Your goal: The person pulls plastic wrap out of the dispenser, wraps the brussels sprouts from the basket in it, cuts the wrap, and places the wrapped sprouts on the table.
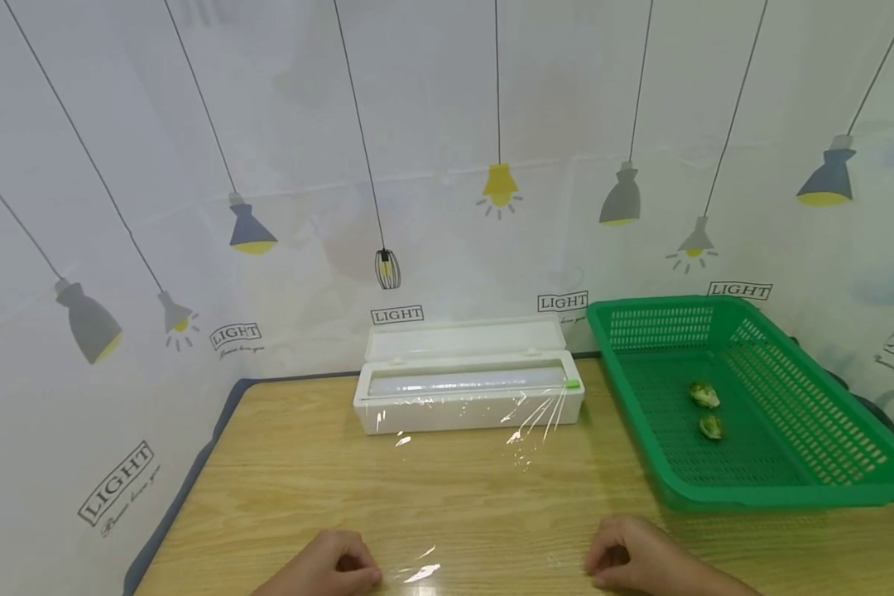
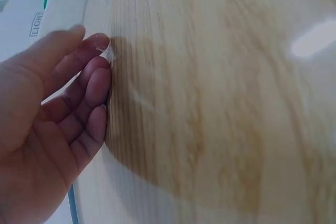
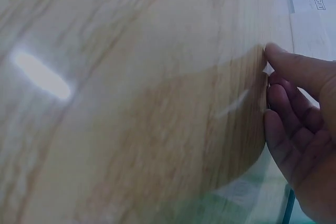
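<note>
A sheet of clear cling film point(image 1: 421, 572) stretches from a white dispenser box point(image 1: 469, 415) toward me, over the wooden table. My left hand point(image 1: 334, 564) pinches the film's near edge on the left, thumb against index finger, as the left wrist view shows. On the right, the film edge is between the thumb and fingers of my right hand point(image 1: 636, 553). Inside the box, whose lid point(image 1: 465, 339) is raised, lies the film roll point(image 1: 462, 382). A small green slider point(image 1: 572, 384) sits at the right end of its front edge.
A green plastic basket point(image 1: 636, 430) stands on the right with two small leafy green vegetables point(image 1: 704, 395) in it. Behind the table point(image 1: 283, 463) hangs a white backdrop point(image 1: 447, 215) printed with lamps. Dark objects, partly hidden, lie beyond the basket's right side.
</note>
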The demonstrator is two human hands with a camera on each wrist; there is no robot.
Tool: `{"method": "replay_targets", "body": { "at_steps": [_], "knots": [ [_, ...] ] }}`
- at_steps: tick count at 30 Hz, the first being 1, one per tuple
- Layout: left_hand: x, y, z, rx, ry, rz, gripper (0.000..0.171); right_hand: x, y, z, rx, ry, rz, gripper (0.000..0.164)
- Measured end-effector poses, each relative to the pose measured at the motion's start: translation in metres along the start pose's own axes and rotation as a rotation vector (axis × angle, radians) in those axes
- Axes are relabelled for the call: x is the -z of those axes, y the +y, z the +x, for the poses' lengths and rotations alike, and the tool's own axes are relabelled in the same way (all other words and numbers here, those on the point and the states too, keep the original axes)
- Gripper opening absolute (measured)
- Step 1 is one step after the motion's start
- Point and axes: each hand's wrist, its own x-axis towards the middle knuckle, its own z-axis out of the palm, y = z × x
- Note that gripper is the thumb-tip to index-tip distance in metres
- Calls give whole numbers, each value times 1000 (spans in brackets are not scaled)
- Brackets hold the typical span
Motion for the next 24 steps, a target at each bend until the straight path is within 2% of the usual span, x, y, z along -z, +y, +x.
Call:
{"method": "replay_targets", "body": {
  "at_steps": [3, 7, 12, 16, 18, 21, 24],
  "knots": [
    [0, -1, 1, 17, 5, -7, 11, 0, 1, -1, 12, -6, 12, 14],
    [-1, 0, 1, -3, 17, -10, 9, 0, 4, -2, 68, -4, 9, 16],
    [-2, -1, 2, -24, 39, -8, 4, 0, 5, -5, 82, -5, 49, 13],
    [-4, -2, 3, -8, 43, -1, 5, 1, 3, -8, 144, 31, 11, 9],
    [-4, -1, 4, 5, 43, 0, 7, 3, 1, -9, 117, 37, 9, 9],
    [-4, 0, 5, 18, 40, -1, 9, 7, -5, -10, -14, 32, 57, 12],
    [-3, 1, 6, 41, 36, -15, 10, 12, -12, -11, -29, 63, 23, 15]
  ]
}}
